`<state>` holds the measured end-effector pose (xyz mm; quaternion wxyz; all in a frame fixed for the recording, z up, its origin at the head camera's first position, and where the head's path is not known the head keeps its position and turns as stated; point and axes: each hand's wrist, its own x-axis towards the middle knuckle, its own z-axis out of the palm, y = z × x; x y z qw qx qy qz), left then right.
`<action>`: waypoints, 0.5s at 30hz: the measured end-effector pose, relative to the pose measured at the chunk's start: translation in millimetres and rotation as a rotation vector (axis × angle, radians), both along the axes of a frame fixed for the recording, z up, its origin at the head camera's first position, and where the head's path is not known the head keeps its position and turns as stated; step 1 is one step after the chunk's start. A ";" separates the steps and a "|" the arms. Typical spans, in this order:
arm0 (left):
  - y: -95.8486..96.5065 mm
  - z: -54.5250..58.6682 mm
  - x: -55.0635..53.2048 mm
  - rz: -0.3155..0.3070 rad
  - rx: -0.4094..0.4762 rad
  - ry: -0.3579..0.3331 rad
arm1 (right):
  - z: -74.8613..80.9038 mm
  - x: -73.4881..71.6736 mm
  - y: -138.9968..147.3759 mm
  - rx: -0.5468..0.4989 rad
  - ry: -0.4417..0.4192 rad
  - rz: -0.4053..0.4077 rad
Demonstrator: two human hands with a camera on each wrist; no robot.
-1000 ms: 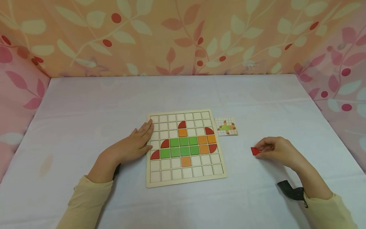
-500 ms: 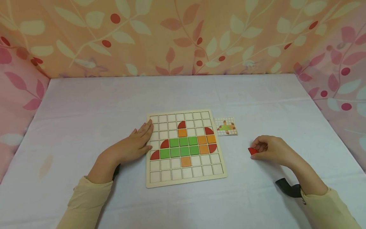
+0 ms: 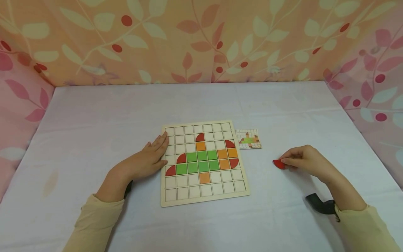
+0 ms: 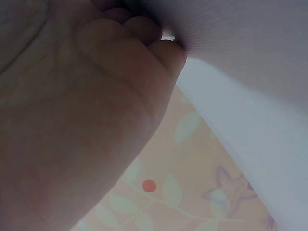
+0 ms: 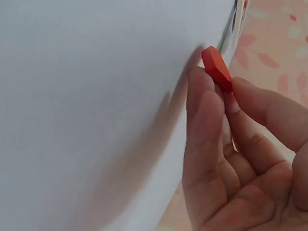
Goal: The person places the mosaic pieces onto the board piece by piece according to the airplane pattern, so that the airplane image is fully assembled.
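My left hand (image 3: 145,161) rests at the left edge of a square wooden grid board (image 3: 184,201), its straight fingers touching the frame. In the left wrist view the same hand (image 4: 96,96) shows its palm side over the white cloth. Set in the board are green square tiles (image 3: 203,166), several orange squares (image 3: 204,177) and red quarter-round tiles (image 3: 181,158). To the right of the board my right hand (image 3: 306,161) pinches a red quarter-round tile (image 3: 278,164) between thumb and fingers. The right wrist view shows this tile (image 5: 217,68) held at the fingertips.
A small pattern card (image 3: 248,139) with a grid drawing lies against the board's upper right side. White cloth (image 3: 141,105) covers the table. Patterned fabric (image 3: 201,42) stands along the back and both sides. A black strap (image 3: 321,204) hangs by the right wrist.
My right hand has shifted slightly and turned the red quarter-round tile between its fingers, so more of its flat face shows. The left hand and the board have stayed put.
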<state>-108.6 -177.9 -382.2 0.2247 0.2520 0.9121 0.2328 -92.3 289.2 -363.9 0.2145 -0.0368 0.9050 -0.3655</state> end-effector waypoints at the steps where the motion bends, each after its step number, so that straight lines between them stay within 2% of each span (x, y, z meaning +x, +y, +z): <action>1: -0.1 0.2 0.2 0.000 -0.001 -0.001 | -0.9 -0.3 -0.5 -0.034 -0.013 -0.005; 6: -0.8 -0.2 0.5 0.000 0.000 0.000 | -2.4 -0.2 -12.0 -0.168 -0.040 -0.006; 15: -0.4 -0.9 1.3 -0.002 0.003 0.006 | -5.8 1.5 -51.7 -0.299 -0.116 -0.002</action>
